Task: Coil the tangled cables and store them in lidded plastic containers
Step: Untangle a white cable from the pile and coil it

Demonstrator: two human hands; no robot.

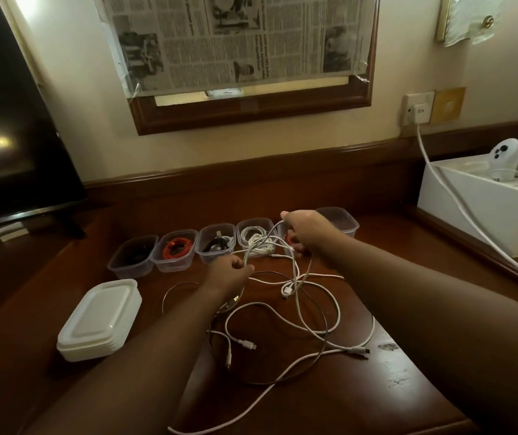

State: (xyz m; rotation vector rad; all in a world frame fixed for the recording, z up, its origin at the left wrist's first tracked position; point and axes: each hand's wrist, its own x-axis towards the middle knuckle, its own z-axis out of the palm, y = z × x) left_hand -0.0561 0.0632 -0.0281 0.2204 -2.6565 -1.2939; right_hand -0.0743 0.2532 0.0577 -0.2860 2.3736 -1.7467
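Observation:
A tangle of white cables (301,312) lies spread on the dark wooden table (408,387), with a thin dark cable among them. My right hand (306,229) is raised over the container row and grips a white cable loop. My left hand (229,273) pinches the same cable lower down, close to the table. Behind the hands stands a row of clear plastic containers: one with a black cable (133,255), one with a red cable (177,249), one with a black and white cable (217,243), one with a white coil (256,235), and an empty-looking one (339,221).
A stack of white lids (100,320) sits at the left front. A television (6,120) stands at the far left. A white box with two game controllers (502,189) is at the right, and a thick white power cord (458,208) runs down from a wall socket.

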